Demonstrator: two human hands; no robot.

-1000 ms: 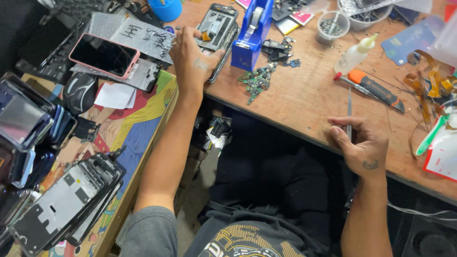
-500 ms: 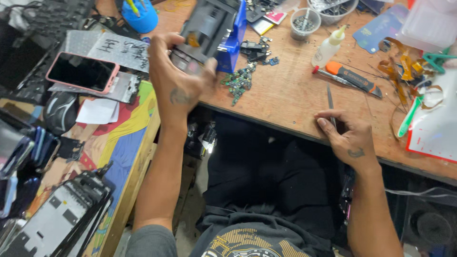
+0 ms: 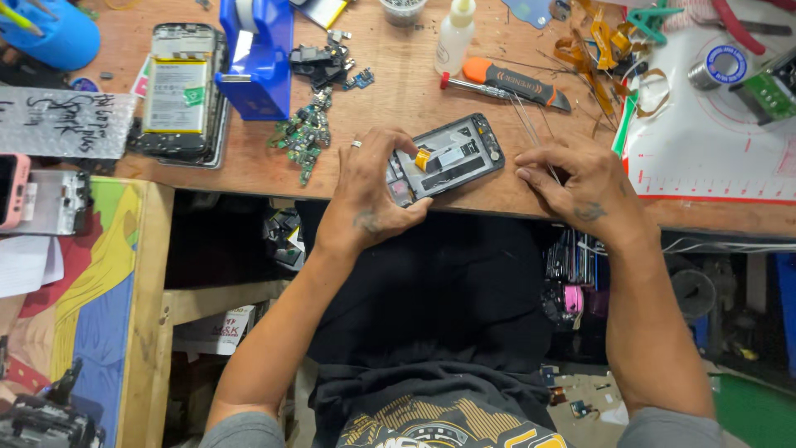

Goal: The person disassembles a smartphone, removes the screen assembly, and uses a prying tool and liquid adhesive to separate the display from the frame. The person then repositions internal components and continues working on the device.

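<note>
Head view: left hand [image 3: 369, 192] grips opened phone [image 3: 448, 158]; right hand [image 3: 580, 184] pinches tweezers [image 3: 531, 133].

opened phone frame [image 3: 452, 158] — dark, back off | flat, tilted | table edge

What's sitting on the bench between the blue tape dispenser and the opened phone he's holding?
In the head view, a heap of small green circuit boards and dark loose parts lies on the wood between the blue tape dispenser and the opened phone held by the left hand.
</note>
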